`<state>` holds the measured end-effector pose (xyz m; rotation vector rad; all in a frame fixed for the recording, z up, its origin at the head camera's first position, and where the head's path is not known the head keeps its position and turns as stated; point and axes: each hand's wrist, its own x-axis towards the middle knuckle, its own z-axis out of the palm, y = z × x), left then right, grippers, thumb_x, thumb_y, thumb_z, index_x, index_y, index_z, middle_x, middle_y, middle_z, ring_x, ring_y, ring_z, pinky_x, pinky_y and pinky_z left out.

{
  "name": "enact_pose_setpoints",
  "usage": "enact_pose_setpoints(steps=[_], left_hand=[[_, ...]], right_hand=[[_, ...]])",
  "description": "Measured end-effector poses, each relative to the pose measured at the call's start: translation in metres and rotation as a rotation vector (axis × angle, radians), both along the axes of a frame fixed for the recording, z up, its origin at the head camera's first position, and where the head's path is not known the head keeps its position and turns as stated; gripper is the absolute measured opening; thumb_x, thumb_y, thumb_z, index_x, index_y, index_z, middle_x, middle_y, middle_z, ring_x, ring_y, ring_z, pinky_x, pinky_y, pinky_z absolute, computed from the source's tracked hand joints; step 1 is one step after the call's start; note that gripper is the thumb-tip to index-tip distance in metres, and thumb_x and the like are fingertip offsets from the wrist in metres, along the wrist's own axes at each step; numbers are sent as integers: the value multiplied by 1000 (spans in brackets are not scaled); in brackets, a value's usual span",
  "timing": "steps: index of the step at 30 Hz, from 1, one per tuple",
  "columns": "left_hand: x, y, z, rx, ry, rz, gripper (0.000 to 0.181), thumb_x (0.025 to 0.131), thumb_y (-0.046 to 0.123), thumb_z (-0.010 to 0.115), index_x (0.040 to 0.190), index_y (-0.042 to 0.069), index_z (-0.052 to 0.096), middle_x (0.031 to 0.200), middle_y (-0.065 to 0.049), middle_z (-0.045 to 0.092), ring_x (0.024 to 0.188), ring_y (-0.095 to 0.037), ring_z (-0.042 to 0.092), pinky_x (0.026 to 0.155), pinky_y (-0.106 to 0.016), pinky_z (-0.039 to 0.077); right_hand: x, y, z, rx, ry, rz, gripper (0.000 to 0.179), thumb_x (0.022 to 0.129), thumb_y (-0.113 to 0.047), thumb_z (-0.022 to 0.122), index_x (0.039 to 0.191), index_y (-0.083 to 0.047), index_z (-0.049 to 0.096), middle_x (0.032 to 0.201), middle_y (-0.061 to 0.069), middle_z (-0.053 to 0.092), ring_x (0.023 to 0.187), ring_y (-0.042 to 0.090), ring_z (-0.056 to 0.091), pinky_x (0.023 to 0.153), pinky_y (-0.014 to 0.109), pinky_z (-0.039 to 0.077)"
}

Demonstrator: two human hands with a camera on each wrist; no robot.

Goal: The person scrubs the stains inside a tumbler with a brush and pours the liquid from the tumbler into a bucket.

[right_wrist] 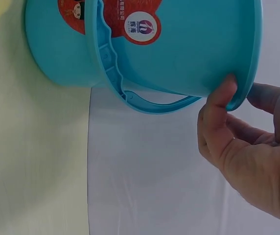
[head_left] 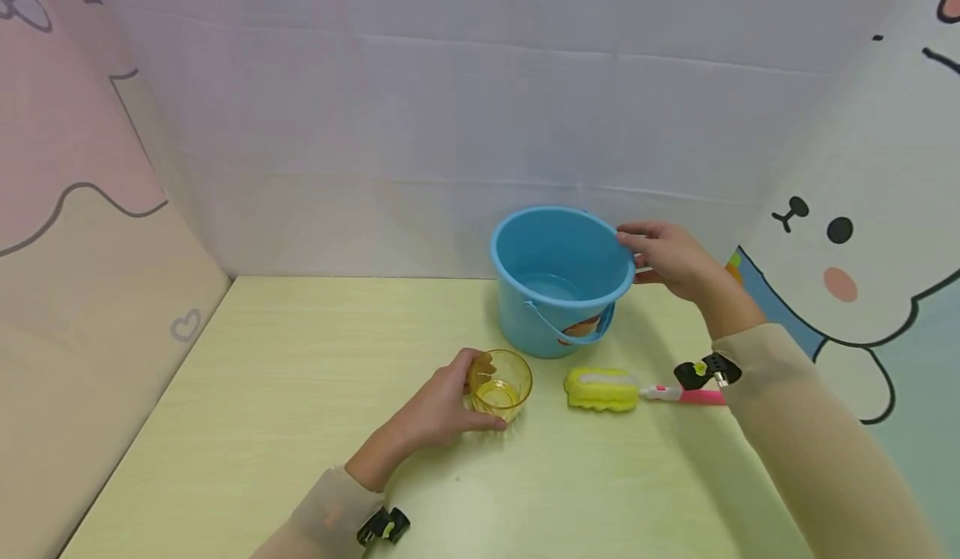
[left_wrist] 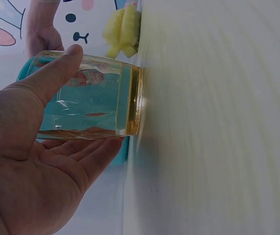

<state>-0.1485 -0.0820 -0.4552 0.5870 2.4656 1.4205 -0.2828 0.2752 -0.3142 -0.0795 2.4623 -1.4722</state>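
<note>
Pale worktop point(head_left: 300, 426) meets a whitish sheet point(head_left: 450, 126) at twelve o'clock; on it the blue bucket point(head_left: 517, 326) stands upright, with the yellow cup point(head_left: 504, 388) towards its seven o'clock; my left hand point(head_left: 450, 405) holds that cup, thumb point(left_wrist: 61, 73) and fingers point(left_wrist: 101, 156) on opposite sides; my right hand point(head_left: 667, 259) pinches the bucket's rim near three o'clock; a yellow duster point(head_left: 602, 388) lies at the cup's three o'clock; I judge the smooth cup could slip should my grip loosen; a one-sided tug could tip the bucket; its drooping handle point(right_wrist: 154, 108) could snag a careless knuckle.
</note>
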Motion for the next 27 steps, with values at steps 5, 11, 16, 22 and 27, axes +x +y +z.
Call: enact_pose_setpoints(steps=[5, 11, 16, 22, 27], left_hand=[[0, -1, 0, -2, 0, 0, 90, 80, 32, 97, 148, 6, 45, 139, -9, 62, 126, -27, 61, 108, -46, 50], [-1, -2, -2, 4, -9, 0, 90, 80, 32, 97, 148, 5, 45, 139, -10, 61, 126, -28, 61, 107, -46, 50], [-1, -4, -3, -8, -6, 8, 89, 80, 33, 97, 147, 6, 45, 139, -9, 62, 125, -28, 61, 107, -47, 50], [-2, -6, -4, -20, -3, 24, 88, 80, 33, 97, 147, 6, 46, 139, -7, 62, 125, -28, 61, 107, -47, 50], [-3, -7, -5, -14, 1, 24, 89, 79, 32, 97, 147, 6, 46, 137, -7, 62, 125, -28, 61, 107, -47, 50]], right_hand=[[-3, 1, -3, -30, -10, 4, 60, 115, -31, 48, 164, -1, 33, 143, 26, 55, 97, 16, 71, 82, 31, 61], [-7, 3, -8, -64, -14, 14, 56, 115, -25, 49, 164, -2, 35, 141, 26, 57, 97, 15, 71, 82, 30, 61], [-9, -1, -11, -104, -16, 3, 55, 115, -23, 49, 164, -1, 35, 149, 28, 53, 104, 17, 72, 83, 30, 61], [-11, -6, -13, -154, -35, -3, 55, 115, -20, 47, 164, 0, 33, 155, 29, 49, 114, 25, 71, 88, 32, 61], [-12, -6, -15, -173, -44, -10, 55, 115, -19, 48, 164, 0, 33, 156, 27, 48, 117, 27, 70, 89, 33, 61]])
